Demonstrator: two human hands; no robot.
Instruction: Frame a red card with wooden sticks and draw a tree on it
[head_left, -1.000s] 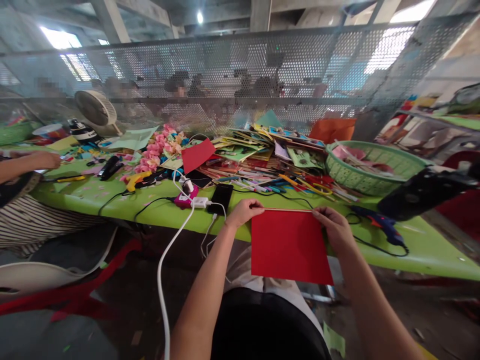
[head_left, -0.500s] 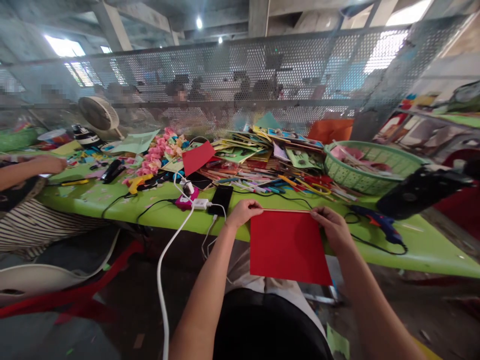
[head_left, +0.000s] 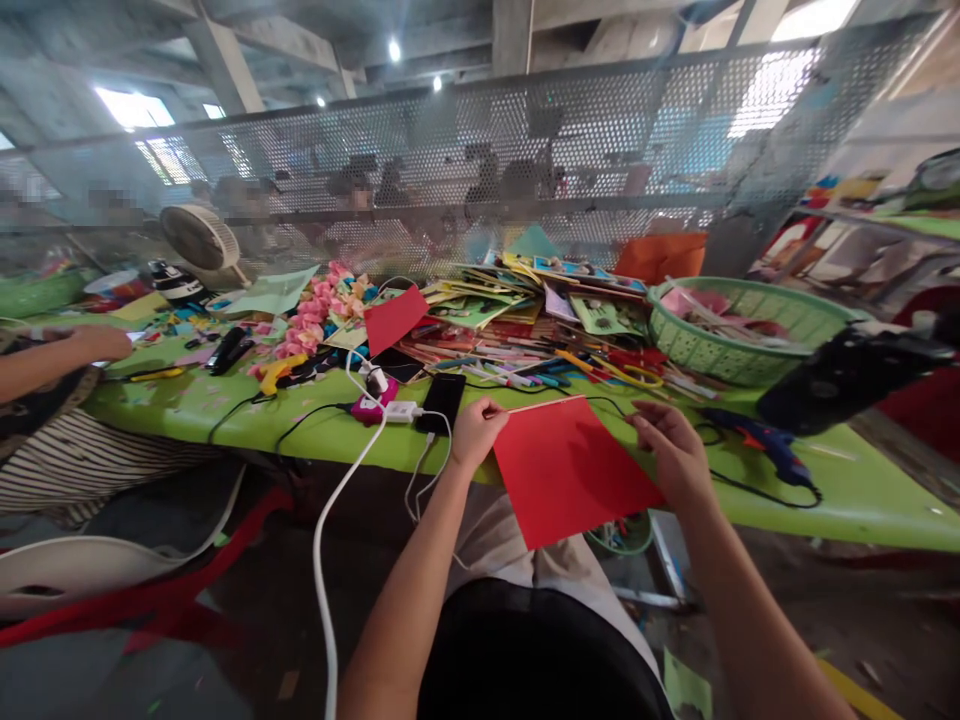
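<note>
My left hand [head_left: 478, 432] pinches the upper left corner of a red sheet of paper or card [head_left: 574, 470]. A thin pale strip [head_left: 551, 404] runs along the sheet's top edge. The sheet hangs tilted over the table's front edge and my lap. To its right, my right hand [head_left: 675, 450] is off the top edge, thumb and fingers parted with nothing seen between them. The sheet's lower right corner lies close by that hand; whether they touch I cannot tell.
On the green table [head_left: 862, 490] are a black phone [head_left: 442, 400], a pink power strip [head_left: 371, 403] with white cables, a blue glue gun [head_left: 772, 447], a green basket [head_left: 742, 330], and piled cards [head_left: 495, 290]. A co-worker's hand [head_left: 101, 343] is at far left.
My right hand has let go of the sheet's upper right corner and moved slightly right. The sheet has turned, its right side swinging up and its lower edge slanting. My left hand keeps hold.
</note>
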